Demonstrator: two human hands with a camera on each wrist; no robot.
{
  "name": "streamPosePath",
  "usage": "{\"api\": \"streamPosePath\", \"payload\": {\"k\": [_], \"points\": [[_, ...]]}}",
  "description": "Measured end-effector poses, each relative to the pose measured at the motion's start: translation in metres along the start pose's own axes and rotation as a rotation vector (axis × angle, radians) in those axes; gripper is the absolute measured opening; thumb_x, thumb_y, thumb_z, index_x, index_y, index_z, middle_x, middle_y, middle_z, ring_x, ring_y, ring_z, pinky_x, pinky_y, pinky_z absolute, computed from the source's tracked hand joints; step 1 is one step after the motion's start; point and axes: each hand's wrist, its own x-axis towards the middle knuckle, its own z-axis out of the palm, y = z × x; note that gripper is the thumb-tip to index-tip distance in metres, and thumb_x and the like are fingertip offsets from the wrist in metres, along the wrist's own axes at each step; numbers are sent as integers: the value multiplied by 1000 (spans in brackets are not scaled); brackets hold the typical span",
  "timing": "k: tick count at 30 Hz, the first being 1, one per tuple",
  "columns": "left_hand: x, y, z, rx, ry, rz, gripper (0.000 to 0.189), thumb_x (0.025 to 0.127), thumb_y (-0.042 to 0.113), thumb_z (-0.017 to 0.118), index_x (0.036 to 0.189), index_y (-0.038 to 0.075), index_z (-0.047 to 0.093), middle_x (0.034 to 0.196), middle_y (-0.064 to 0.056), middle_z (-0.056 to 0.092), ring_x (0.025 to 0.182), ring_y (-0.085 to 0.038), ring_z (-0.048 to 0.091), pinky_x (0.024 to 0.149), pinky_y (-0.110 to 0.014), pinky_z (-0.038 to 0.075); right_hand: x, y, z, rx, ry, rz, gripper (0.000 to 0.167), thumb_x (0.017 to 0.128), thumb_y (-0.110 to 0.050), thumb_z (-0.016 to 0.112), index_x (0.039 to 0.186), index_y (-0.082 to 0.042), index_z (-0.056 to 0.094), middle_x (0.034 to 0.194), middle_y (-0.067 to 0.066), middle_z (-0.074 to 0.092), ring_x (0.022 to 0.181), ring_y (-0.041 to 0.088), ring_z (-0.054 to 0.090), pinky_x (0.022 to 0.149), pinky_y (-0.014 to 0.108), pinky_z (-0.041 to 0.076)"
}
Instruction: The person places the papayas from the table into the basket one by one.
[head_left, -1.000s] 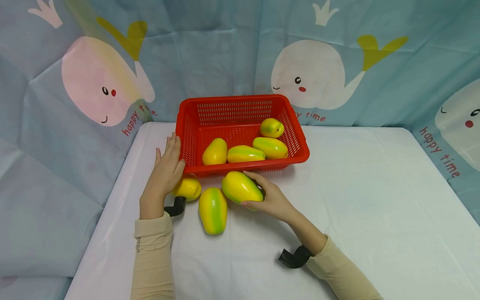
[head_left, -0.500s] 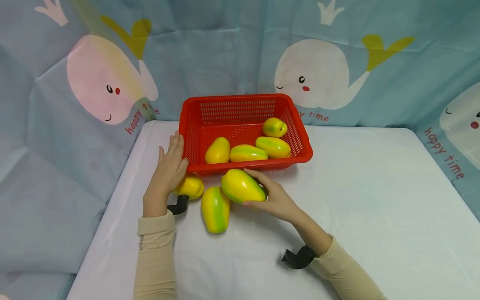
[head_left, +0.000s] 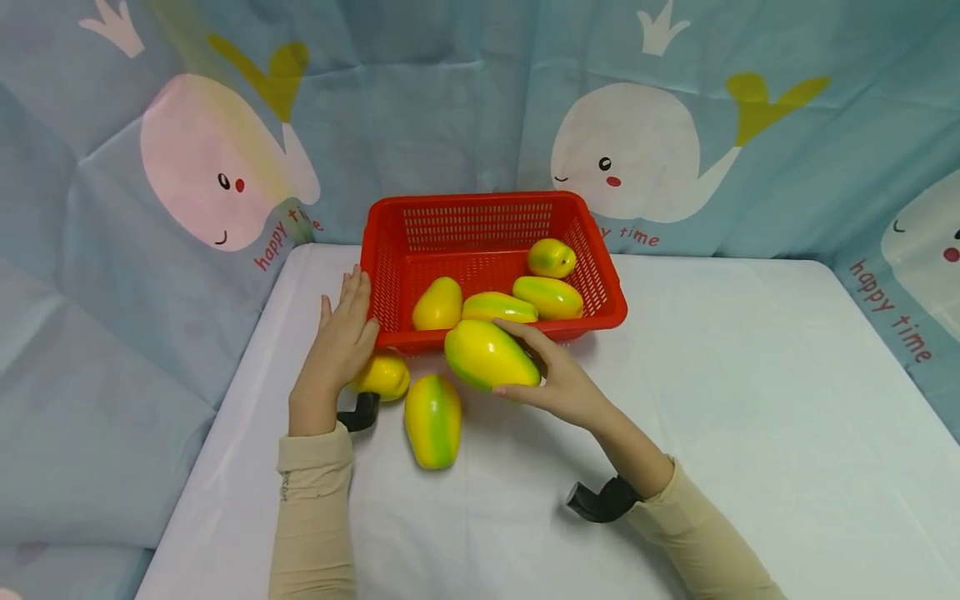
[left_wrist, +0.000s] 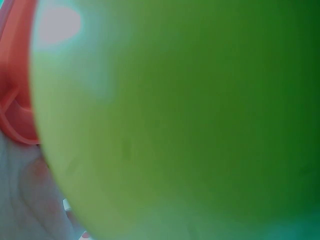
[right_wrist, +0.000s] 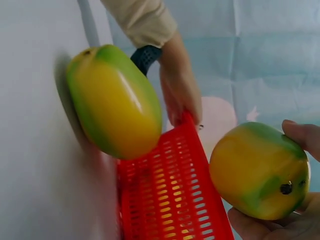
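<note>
My right hand grips a yellow-green papaya between thumb and fingers, held up in front of the red basket's near rim. In the right wrist view this papaya shows its dark stem end. My left hand rests with straight fingers along the basket's left side. Beside its wrist lies one papaya, partly covered by the hand. Another papaya lies on the table between both hands. A blurred green papaya surface fills most of the left wrist view.
Several papayas lie inside the basket, among them one at its left front and one at its right back. A white cloth covers the table. Behind it hangs a blue curtain with whale prints.
My right hand has lifted the papaya upward and slightly forward, so that it now overlaps the basket's front rim in the head view. My left hand keeps its place at the basket.
</note>
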Motion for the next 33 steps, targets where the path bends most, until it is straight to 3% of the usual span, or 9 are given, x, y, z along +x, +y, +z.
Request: {"api": "streamPosePath", "payload": {"k": [6, 12, 33], "points": [[-1, -1, 0, -10, -2, -3, 62, 95, 17, 32, 150, 0, 8, 158, -10, 0, 144, -27, -2, 111, -55, -6, 9, 0, -6, 43, 56, 9, 71, 81, -12, 73, 143, -14, 40, 142, 3, 42, 126, 20, 42, 105, 41, 36], [-1, -2, 0, -10, 1, -11, 63, 95, 17, 32, 150, 0, 8, 158, -10, 0, 144, -26, -2, 111, -54, -7, 23, 3, -10, 73, 107, -31, 70, 82, -8, 72, 143, -8, 38, 143, 6, 41, 129, 20, 40, 107, 39, 33], [-1, 0, 1, -10, -2, -7, 63, 95, 17, 34, 150, 0, 8, 158, -10, 0, 144, -27, -2, 111, -55, -7, 54, 11, -28, 42, 241, 6, 71, 81, -17, 72, 144, -14, 39, 140, 2, 46, 122, 20, 46, 101, 41, 40]]}}
